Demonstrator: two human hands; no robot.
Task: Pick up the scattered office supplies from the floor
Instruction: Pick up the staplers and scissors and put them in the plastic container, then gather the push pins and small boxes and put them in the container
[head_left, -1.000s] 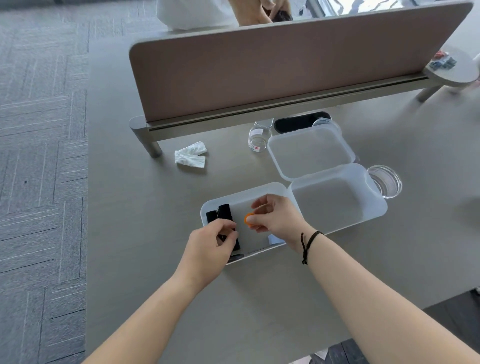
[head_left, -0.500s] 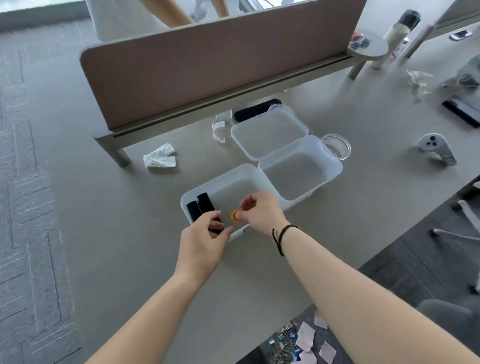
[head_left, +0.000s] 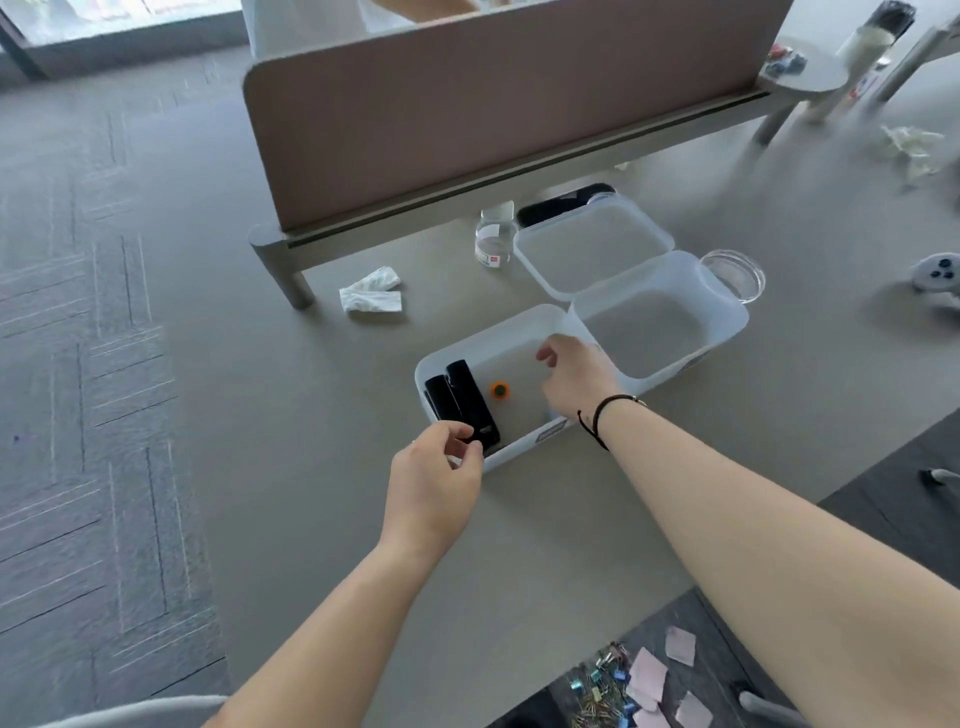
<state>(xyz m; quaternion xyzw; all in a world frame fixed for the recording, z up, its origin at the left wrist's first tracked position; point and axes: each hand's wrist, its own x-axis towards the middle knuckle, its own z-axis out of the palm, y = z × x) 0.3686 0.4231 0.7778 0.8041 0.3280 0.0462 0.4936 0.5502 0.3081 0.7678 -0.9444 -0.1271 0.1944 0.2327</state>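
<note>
A translucent white bin (head_left: 511, 332) stands on the grey desk (head_left: 322, 467). Inside it lie two black staplers (head_left: 462, 402) side by side and a small orange ring (head_left: 500, 389). My left hand (head_left: 434, 480) hovers at the bin's near corner, fingers curled at the end of the nearer stapler; whether it holds it is unclear. My right hand (head_left: 574, 379) hangs over the bin's right part with relaxed fingers and holds nothing. On the dark floor below the desk edge lie several coloured binder clips (head_left: 600, 686) and pink paper notes (head_left: 649, 675).
A second bin (head_left: 722, 306) and an open lid (head_left: 592, 249) sit to the right, with a glass dish (head_left: 735, 273), a small clear jar (head_left: 493, 241) and a crumpled tissue (head_left: 371, 296). A brown divider panel (head_left: 493, 98) stands behind. A white controller (head_left: 937, 273) lies far right.
My right hand has let go of the orange ring, which now lies in the bin. The view has shifted so the floor with clips and notes shows at the bottom right.
</note>
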